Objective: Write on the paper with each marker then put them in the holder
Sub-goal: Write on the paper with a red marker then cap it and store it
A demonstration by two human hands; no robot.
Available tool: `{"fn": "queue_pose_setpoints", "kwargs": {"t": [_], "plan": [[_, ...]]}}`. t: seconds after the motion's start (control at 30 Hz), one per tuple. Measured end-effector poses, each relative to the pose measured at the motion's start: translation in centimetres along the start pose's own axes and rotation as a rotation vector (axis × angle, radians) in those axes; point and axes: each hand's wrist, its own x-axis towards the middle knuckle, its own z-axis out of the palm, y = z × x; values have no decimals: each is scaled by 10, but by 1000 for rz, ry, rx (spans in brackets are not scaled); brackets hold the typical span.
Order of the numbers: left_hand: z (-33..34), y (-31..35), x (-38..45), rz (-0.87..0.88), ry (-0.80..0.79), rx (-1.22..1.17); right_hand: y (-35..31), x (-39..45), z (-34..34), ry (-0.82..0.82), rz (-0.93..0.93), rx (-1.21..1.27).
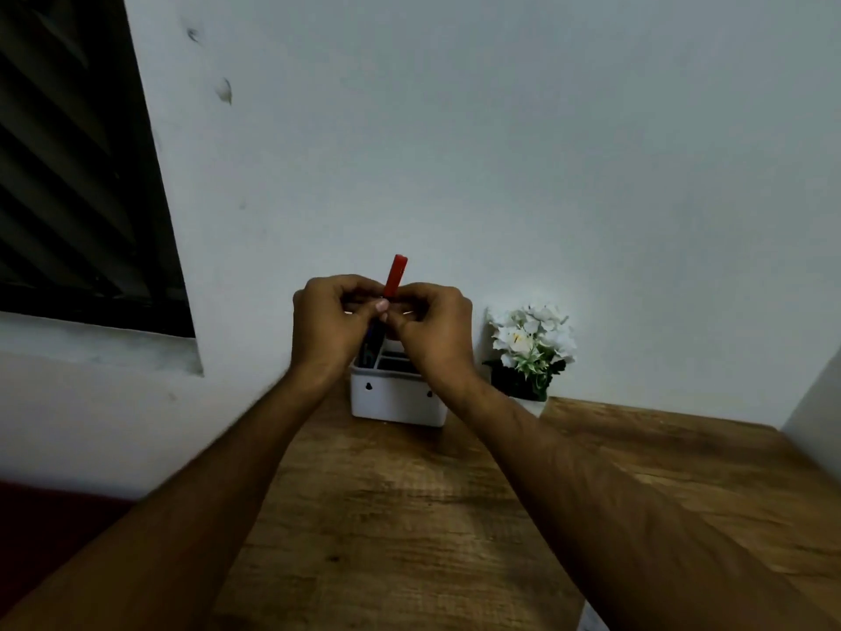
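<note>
A red marker [395, 275] stands upright between both hands, its red end sticking up above my fingers and its lower part hidden by them. My left hand [325, 327] and my right hand [432, 332] both pinch it, held just above the white holder [396, 398] at the back of the wooden table. The holder has several compartments; a dark blue marker [369, 348] stands in its left compartment. No paper shows, except perhaps a pale corner [591, 619] at the bottom edge.
A small pot of white artificial flowers [530, 346] stands right of the holder against the pale wall. The wooden table [409, 516] spreads below my forearms. A dark louvred window [77, 175] fills the upper left.
</note>
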Motion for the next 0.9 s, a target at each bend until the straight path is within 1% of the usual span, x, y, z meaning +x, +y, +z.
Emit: {"fn": "queue_pose_setpoints", "kwargs": {"t": [0.13, 0.37, 0.57, 0.77, 0.9], "plan": [[9, -22, 14, -1, -9, 54, 10, 11, 12, -21, 24, -87], [20, -53, 12, -59, -17, 114, 25, 15, 19, -129, 124, -224], [19, -63, 8, -107, 2, 143, 33, 14, 27, -147, 97, -298], [17, -66, 3, -135, -12, 167, 33, 9, 24, -198, 101, -258], [21, -60, -2, -153, -5, 202, 26, -1, 12, -189, 27, -269]]}}
